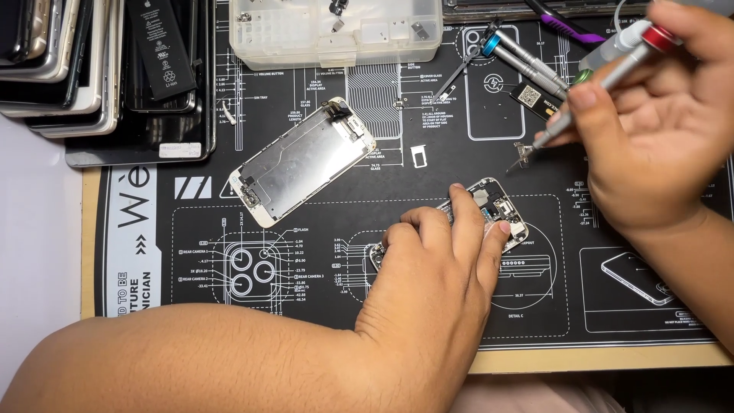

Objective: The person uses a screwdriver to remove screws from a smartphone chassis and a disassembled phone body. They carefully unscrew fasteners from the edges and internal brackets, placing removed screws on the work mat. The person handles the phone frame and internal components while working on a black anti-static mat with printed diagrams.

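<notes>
Head view: left hand (pixel 436 268) is lying palm-down over an opened phone body (pixel 497 210), fingers curled and pressing it flat on the black repair mat (pixel 321 306); only the phone's upper end with its exposed internals is showing past the fingertips. Right hand (pixel 650 145) is pinching a silver screwdriver with a red cap (pixel 612 76), tip pointing down at a small metal bracket (pixel 523 155) on the mat, just above the phone. Detached screen assembly (pixel 302 160) is lying face-down to the left, well apart. SIM tray (pixel 418 157) is sitting between the two. Clear parts box (pixel 336 30) at top, stacked phones (pixel 53 61) top left, more screwdrivers (pixel 520 53) beside the right hand.
</notes>
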